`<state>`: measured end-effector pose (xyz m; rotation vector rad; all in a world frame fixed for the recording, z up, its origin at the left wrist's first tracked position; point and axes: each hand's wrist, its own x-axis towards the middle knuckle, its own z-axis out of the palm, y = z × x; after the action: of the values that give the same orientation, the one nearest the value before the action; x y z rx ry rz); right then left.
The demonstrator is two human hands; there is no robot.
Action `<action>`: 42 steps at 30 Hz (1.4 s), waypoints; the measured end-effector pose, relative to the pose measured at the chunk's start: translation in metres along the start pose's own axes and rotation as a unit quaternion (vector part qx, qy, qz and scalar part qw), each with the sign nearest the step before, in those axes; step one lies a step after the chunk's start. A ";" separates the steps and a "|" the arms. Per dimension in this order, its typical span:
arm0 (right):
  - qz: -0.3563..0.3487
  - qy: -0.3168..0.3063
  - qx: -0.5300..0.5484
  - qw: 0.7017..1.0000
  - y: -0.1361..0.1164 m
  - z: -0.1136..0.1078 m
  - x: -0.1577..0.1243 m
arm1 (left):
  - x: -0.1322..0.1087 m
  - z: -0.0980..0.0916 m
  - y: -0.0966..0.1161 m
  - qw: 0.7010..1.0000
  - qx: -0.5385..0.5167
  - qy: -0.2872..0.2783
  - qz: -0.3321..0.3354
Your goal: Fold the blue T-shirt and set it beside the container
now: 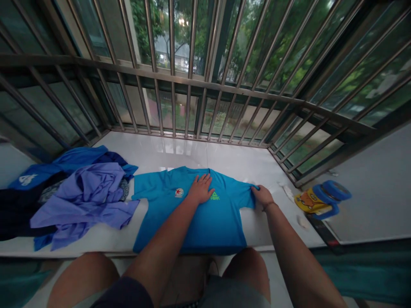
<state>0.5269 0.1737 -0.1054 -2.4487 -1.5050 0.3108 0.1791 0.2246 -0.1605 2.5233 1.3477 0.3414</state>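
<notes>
A turquoise T-shirt (218, 224) lies spread flat on a white stone ledge (167, 154), with a red-and-white chest badge and a lime-green logo. My left hand (201, 189) rests palm down on the shirt's upper middle, fingers apart, between the badge and the logo. My right hand (262, 196) pinches the end of the shirt's sleeve (247, 194) at the right. The shirt's lower edge reaches the ledge's front edge, partly hidden behind my left forearm.
A heap of purple and dark blue clothes (83, 201) lies left of the shirt. To the right are white scraps (287, 191), a yellow printed packet (310, 202) and a blue roll-like object (335, 190). Steel window bars (192, 102) stand along the ledge's back and right sides.
</notes>
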 end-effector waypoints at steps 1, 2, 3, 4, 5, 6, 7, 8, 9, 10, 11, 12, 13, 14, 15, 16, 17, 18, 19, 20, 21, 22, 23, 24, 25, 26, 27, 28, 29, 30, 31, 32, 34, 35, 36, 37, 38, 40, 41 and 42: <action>-0.002 0.008 0.018 1.000 -0.001 -0.003 -0.002 | -0.001 0.001 0.000 1.000 -0.001 0.020 0.006; -0.005 0.020 0.034 0.999 -0.002 -0.006 -0.007 | -0.002 0.001 0.001 0.999 -0.004 0.045 0.014; -0.009 0.033 0.048 0.998 -0.005 -0.008 -0.013 | -0.003 0.001 0.001 0.997 -0.012 0.071 0.021; -0.016 0.051 0.062 0.997 -0.009 -0.010 -0.022 | -0.004 0.002 0.001 0.995 -0.024 0.091 0.025; -0.029 0.071 0.079 0.994 -0.015 -0.012 -0.032 | -0.005 0.002 0.000 0.994 -0.039 0.104 0.025; -0.051 0.090 0.100 0.990 -0.021 -0.014 -0.044 | -0.006 0.002 0.000 0.993 -0.052 0.108 0.022; -0.082 0.107 0.122 0.983 -0.028 -0.016 -0.058 | -0.006 0.003 -0.001 0.992 -0.063 0.107 0.017; -0.122 0.120 0.140 0.975 -0.036 -0.017 -0.072 | -0.006 0.003 -0.002 0.992 -0.070 0.105 0.013; -0.168 0.125 0.151 0.966 -0.044 -0.017 -0.087 | -0.005 0.004 -0.003 0.992 -0.075 0.103 0.009; -0.218 0.121 0.148 0.957 -0.052 -0.017 -0.102 | -0.004 0.005 -0.004 0.992 -0.078 0.103 0.007; -0.269 0.107 0.132 0.948 -0.060 -0.016 -0.117 | -0.003 0.006 -0.005 0.991 -0.083 0.106 0.003; -0.320 0.087 0.105 0.938 -0.067 -0.014 -0.132 | -0.002 0.006 -0.006 0.990 -0.090 0.110 -0.001; -0.367 0.061 0.072 0.925 -0.074 -0.011 -0.147 | 0.000 0.007 -0.008 0.988 -0.098 0.115 -0.006; -0.407 0.033 0.036 0.912 -0.079 -0.006 -0.161 | 0.001 0.007 -0.009 0.987 -0.106 0.121 -0.010; -0.438 0.005 0.003 0.899 -0.084 0.000 -0.174 | 0.003 0.006 -0.011 0.985 -0.114 0.126 -0.013; -0.460 -0.023 -0.023 0.888 -0.087 0.007 -0.186 | 0.004 0.006 -0.012 0.984 -0.122 0.131 -0.013; -0.473 -0.049 -0.039 0.879 -0.089 0.014 -0.197 | 0.004 0.005 -0.013 0.982 -0.128 0.135 -0.012; -0.479 -0.069 -0.044 0.874 -0.088 0.021 -0.206 | 0.005 0.005 -0.014 0.981 -0.133 0.140 -0.009; -0.480 -0.083 -0.041 0.872 -0.086 0.026 -0.212 | 0.005 0.004 -0.015 0.980 -0.137 0.144 -0.005; -0.476 -0.089 -0.034 0.874 -0.082 0.031 -0.216 | 0.005 0.004 -0.016 0.979 -0.140 0.147 -0.001; -0.467 -0.085 -0.027 0.880 -0.076 0.035 -0.218 | 0.004 0.004 -0.016 0.979 -0.142 0.149 0.003; -0.450 -0.072 -0.021 0.890 -0.069 0.037 -0.216 | 0.004 0.004 -0.016 0.978 -0.144 0.152 0.005; -0.425 -0.051 -0.017 0.904 -0.061 0.039 -0.213 | 0.004 0.004 -0.016 0.977 -0.145 0.153 0.006; -0.393 -0.025 -0.013 0.919 -0.052 0.039 -0.207 | 0.004 0.005 -0.016 0.977 -0.146 0.153 0.005; -0.358 -0.001 -0.007 0.934 -0.043 0.040 -0.201 | 0.004 0.005 -0.016 0.977 -0.147 0.152 0.004; -0.322 0.021 0.000 0.947 -0.035 0.041 -0.193 | 0.004 0.005 -0.016 0.977 -0.148 0.151 0.003; -0.289 0.036 0.010 0.957 -0.028 0.042 -0.186 | 0.004 0.006 -0.015 0.978 -0.148 0.148 0.003; -0.262 0.045 0.021 0.964 -0.022 0.044 -0.178 | 0.004 0.006 -0.015 0.978 -0.148 0.146 0.004; -0.241 0.048 0.033 0.969 -0.017 0.047 -0.171 | 0.004 0.006 -0.015 0.978 -0.148 0.144 0.005; -0.228 0.047 0.045 0.972 -0.014 0.050 -0.165 | 0.003 0.005 -0.015 0.979 -0.149 0.142 0.005; -0.219 0.047 0.055 0.973 -0.012 0.053 -0.160 | 0.003 0.005 -0.015 0.979 -0.149 0.141 0.003; -0.213 0.046 0.064 0.974 -0.012 0.057 -0.156 | 0.003 0.005 -0.015 0.979 -0.148 0.138 0.000; -0.209 0.050 0.079 0.973 -0.012 0.063 -0.151 | 0.005 0.005 -0.016 0.980 -0.146 0.131 -0.012; -0.208 0.055 0.088 0.973 -0.012 0.065 -0.149 | 0.007 0.004 -0.017 0.981 -0.145 0.126 -0.020; -0.207 0.061 0.097 0.972 -0.013 0.067 -0.148 | 0.011 0.004 -0.019 0.982 -0.143 0.121 -0.029; -0.206 0.068 0.105 0.970 -0.013 0.069 -0.148 | 0.015 0.002 -0.021 0.983 -0.140 0.115 -0.040; -0.206 0.075 0.112 0.969 -0.012 0.069 -0.147 | 0.021 0.001 -0.024 0.983 -0.136 0.109 -0.050; -0.205 0.084 0.120 0.968 -0.011 0.071 -0.147 | 0.035 -0.004 -0.029 0.985 -0.123 0.102 -0.063; -0.204 0.088 0.121 0.967 -0.010 0.071 -0.147 | 0.043 -0.007 -0.032 0.986 -0.115 0.100 -0.062; -0.203 0.093 0.121 0.967 -0.010 0.071 -0.148 | 0.051 -0.011 -0.034 0.988 -0.106 0.096 -0.054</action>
<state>0.4313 0.0530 -0.1624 -1.8710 -1.7204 0.1649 0.1766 0.2866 -0.1574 2.2804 1.4255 0.6818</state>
